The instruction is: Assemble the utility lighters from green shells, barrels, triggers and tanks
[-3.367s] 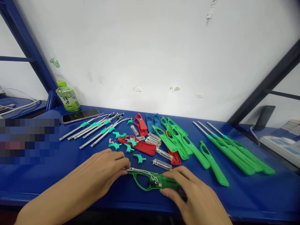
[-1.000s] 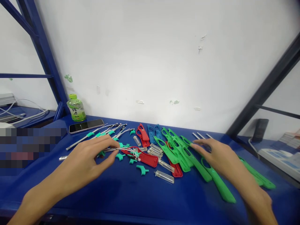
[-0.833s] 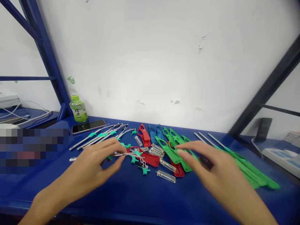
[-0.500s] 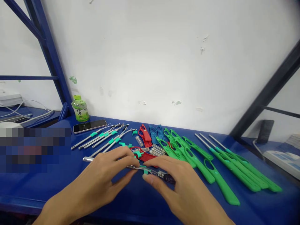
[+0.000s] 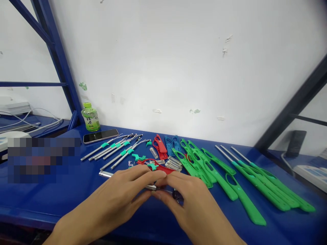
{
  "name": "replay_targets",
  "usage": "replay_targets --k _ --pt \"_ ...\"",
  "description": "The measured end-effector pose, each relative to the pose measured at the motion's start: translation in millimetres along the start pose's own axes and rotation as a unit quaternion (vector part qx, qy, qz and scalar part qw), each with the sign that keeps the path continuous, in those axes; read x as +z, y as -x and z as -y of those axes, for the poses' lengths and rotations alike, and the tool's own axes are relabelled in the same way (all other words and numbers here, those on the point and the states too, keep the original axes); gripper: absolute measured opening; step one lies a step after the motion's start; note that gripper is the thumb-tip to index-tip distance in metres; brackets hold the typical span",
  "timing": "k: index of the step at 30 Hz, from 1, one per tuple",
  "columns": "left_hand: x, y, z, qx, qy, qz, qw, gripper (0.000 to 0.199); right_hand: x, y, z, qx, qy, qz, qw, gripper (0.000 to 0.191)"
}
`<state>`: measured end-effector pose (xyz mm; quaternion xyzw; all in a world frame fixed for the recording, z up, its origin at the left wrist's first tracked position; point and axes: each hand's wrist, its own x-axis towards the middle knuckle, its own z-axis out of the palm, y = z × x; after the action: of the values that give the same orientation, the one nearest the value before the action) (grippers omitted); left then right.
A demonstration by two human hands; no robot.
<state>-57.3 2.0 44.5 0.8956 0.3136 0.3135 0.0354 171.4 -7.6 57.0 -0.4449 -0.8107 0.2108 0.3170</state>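
Note:
My left hand (image 5: 127, 190) is closed around a thin metal lighter tube (image 5: 105, 174), whose slotted end sticks out to the left past the knuckles. My right hand (image 5: 187, 195) pinches the tube's other end, where thin wires meet a black igniter part (image 5: 176, 195) partly hidden under the fingers. Both sets of fingertips meet just above the table's front. Beyond them lie a red lighter handle shell (image 5: 166, 169), a teal clip (image 5: 153, 166) and several clear fuel tanks (image 5: 174, 163).
Several wired tubes with teal clips (image 5: 116, 145) lie at left, near a phone (image 5: 100, 136) and a green tea bottle (image 5: 90, 117). Blue shells (image 5: 172, 144) and another red shell (image 5: 159, 147) stand behind. Green shells (image 5: 217, 177) and green-handled lighters (image 5: 268, 189) spread rightward.
My fingertips have come together on the tube. The teal piece and wires that showed between my hands are now mostly covered. The view has shifted slightly.

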Motion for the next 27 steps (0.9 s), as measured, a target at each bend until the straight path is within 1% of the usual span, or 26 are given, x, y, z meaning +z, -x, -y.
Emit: replay_targets --k 3,5,7,10,14,16,19,21,22,24,27 --pt "-1.4 -0.7 -0.7 -0.012 0.013 0.034 0.999 0.044 3.0 -0.4 -3.9 -0.002 0.000 0.007 1.000 0.011" --pt "-2.8 -1.6 -0.8 -0.010 0.015 0.039 0.999 0.040 4.4 -1.0 -5.8 -0.002 -0.001 0.007 1.000 0.015" --pt "-3.9 -1.5 -0.6 0.003 0.001 0.030 1.000 0.035 5.3 -1.7 -7.1 -0.006 -0.001 0.004 1.000 0.016" --pt "-4.4 0.5 -0.1 0.030 -0.035 -0.003 0.999 0.030 4.5 -2.6 -8.1 -0.004 0.008 -0.007 1.000 0.014" --pt "-6.5 0.9 -0.3 0.049 -0.051 -0.043 0.997 0.032 -1.0 -2.5 -9.7 0.014 0.004 -0.015 1.000 0.014" --pt "-10.0 -0.8 -1.6 0.047 -0.061 -0.064 0.995 0.028 -5.1 -1.9 -11.1 0.015 0.008 -0.029 0.999 0.015" --pt "-17.1 -3.1 -5.0 0.039 -0.075 -0.123 0.989 0.021 -13.2 -1.0 -13.5 0.009 0.023 -0.060 0.998 0.016" --pt "-20.7 -3.2 -7.1 0.025 -0.071 -0.153 0.985 0.022 -19.4 -0.3 -14.9 0.009 0.040 -0.071 0.997 0.017" --pt "-21.4 -3.0 -7.7 0.019 -0.066 -0.159 0.985 0.022 -22.4 0.2 -15.5 0.008 0.049 -0.072 0.996 0.018" --pt "-20.0 -2.7 -7.6 0.009 -0.057 -0.144 0.988 0.021 -27.3 1.2 -16.2 0.005 0.064 -0.070 0.995 0.017" --pt "-12.1 -3.4 -4.2 0.010 -0.068 -0.085 0.994 0.025 -29.9 2.5 -16.4 -0.005 0.070 -0.063 0.996 0.016"
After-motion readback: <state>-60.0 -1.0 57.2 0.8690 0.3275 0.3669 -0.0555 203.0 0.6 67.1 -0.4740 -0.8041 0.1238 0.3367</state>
